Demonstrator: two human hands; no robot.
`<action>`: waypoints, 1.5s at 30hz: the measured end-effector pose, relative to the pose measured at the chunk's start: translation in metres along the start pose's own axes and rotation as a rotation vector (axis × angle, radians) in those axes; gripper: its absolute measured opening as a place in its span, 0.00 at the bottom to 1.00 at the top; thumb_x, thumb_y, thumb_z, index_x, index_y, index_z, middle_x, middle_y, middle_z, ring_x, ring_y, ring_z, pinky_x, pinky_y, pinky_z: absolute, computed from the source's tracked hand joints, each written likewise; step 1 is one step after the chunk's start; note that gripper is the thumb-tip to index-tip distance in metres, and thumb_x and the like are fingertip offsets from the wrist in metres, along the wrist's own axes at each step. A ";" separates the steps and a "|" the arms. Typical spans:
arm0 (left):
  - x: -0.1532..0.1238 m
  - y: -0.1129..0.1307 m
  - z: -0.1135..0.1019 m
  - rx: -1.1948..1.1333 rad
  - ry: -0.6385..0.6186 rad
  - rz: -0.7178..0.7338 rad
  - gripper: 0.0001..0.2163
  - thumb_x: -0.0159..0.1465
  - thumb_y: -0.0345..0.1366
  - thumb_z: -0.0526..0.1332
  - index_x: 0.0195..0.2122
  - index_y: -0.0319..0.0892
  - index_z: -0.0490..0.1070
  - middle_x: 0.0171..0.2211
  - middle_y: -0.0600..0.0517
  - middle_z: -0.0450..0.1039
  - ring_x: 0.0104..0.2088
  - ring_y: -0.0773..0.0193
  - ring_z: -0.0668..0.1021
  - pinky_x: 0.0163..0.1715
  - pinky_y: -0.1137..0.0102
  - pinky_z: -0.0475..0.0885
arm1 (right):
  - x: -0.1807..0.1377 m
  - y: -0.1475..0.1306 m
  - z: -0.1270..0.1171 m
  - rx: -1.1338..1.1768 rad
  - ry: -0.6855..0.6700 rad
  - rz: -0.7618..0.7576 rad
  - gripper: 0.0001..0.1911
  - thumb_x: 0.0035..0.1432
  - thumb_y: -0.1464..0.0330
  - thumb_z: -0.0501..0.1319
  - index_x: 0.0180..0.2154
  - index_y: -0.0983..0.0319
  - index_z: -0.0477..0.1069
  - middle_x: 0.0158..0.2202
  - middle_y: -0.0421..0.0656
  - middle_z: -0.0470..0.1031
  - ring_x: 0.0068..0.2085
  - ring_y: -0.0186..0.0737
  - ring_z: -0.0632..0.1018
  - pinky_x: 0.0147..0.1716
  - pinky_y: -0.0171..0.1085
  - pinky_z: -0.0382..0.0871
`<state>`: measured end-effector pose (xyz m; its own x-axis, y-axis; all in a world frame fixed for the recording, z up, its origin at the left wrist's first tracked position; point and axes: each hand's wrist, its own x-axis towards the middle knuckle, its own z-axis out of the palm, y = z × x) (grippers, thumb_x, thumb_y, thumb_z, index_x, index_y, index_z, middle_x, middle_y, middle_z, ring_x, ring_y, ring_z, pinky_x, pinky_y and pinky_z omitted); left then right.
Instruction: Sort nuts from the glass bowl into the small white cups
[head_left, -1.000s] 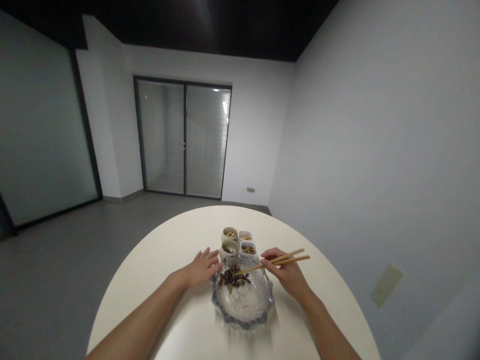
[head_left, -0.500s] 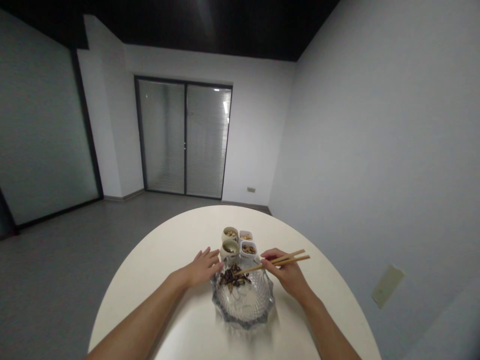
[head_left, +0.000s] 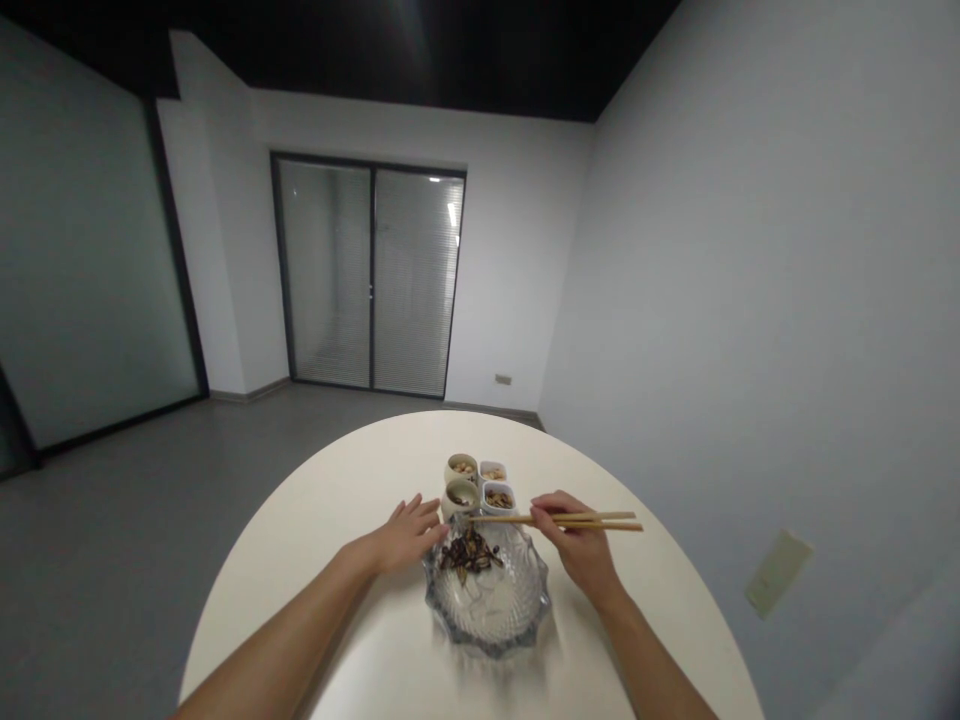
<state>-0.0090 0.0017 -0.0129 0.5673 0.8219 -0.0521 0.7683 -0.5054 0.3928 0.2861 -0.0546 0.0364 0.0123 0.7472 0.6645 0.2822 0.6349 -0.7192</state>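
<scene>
My right hand (head_left: 576, 542) grips a pair of wooden chopsticks (head_left: 506, 519), held nearly level. Their tips reach over the far rim of a scalloped glass bowl (head_left: 491, 625), close to the front round cup (head_left: 460, 503). Whether anything is pinched between the tips is too small to tell. Dark brown dried pieces (head_left: 470, 553) lie heaped in the far left part of the bowl. My left hand (head_left: 409, 535) rests palm down with fingers spread, its fingertips at the bowl's left rim.
Behind the bowl stand another round cup (head_left: 461, 468) and two white square dishes, the rear dish (head_left: 493, 471) with pale pieces and the front dish (head_left: 499, 497) with brownish ones. Everything sits on a round white table (head_left: 330, 510). A wall (head_left: 750, 300) rises on the right.
The chopstick tips have risen from the dark pieces toward the far rim and front cup. My right hand has shifted slightly right and levelled the chopsticks. My left hand stays put.
</scene>
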 end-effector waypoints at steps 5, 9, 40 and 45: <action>-0.001 0.004 -0.002 0.011 -0.011 -0.003 0.26 0.74 0.55 0.37 0.67 0.53 0.57 0.71 0.50 0.44 0.69 0.43 0.45 0.63 0.43 0.42 | -0.003 -0.002 0.013 -0.017 0.133 -0.091 0.03 0.58 0.66 0.66 0.33 0.57 0.78 0.28 0.40 0.77 0.30 0.39 0.76 0.30 0.36 0.71; -0.002 0.006 -0.004 0.010 0.001 0.004 0.25 0.75 0.54 0.38 0.66 0.53 0.58 0.70 0.48 0.46 0.69 0.42 0.46 0.63 0.42 0.42 | -0.005 -0.003 0.022 -0.042 0.124 -0.087 0.04 0.59 0.65 0.65 0.34 0.57 0.78 0.29 0.41 0.77 0.31 0.40 0.76 0.31 0.38 0.70; 0.001 0.006 -0.001 0.032 -0.011 -0.015 0.24 0.75 0.53 0.39 0.62 0.51 0.64 0.70 0.50 0.47 0.69 0.43 0.45 0.63 0.44 0.42 | -0.004 -0.007 0.019 -0.104 0.032 -0.064 0.10 0.59 0.59 0.66 0.31 0.58 0.77 0.29 0.43 0.77 0.32 0.43 0.77 0.33 0.40 0.72; 0.001 0.003 0.001 0.007 0.002 -0.008 0.25 0.75 0.53 0.39 0.63 0.51 0.63 0.70 0.50 0.46 0.69 0.44 0.44 0.63 0.43 0.42 | -0.003 -0.011 0.009 -0.089 -0.039 0.000 0.12 0.57 0.58 0.67 0.29 0.59 0.76 0.27 0.42 0.77 0.29 0.41 0.76 0.31 0.38 0.72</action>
<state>-0.0054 0.0008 -0.0123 0.5607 0.8263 -0.0531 0.7746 -0.5008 0.3862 0.2745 -0.0620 0.0405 -0.0245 0.7556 0.6545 0.3667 0.6159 -0.6973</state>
